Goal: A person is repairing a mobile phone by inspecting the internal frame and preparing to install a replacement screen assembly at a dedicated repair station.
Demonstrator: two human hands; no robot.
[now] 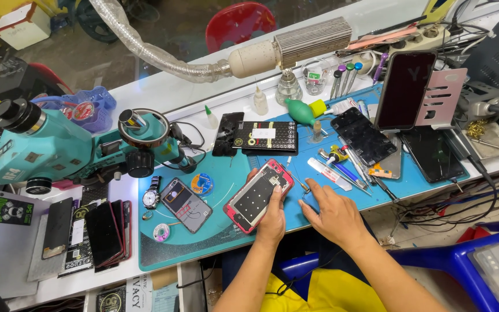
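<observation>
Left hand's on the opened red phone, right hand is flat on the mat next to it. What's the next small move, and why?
Probably close the right hand on the small metal tool lying on the blue mat by its fingertips. The left hand pins the red phone, back open and insides exposed, while the right holds nothing, fingers spread on the mat.

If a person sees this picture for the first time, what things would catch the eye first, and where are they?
At the centre, the left hand holds an opened red phone on the blue mat, while the right hand rests flat on the mat beside it. At far left stands a big teal microscope. Across the top runs a clear ribbed hose ending in a ribbed metal head.
</observation>
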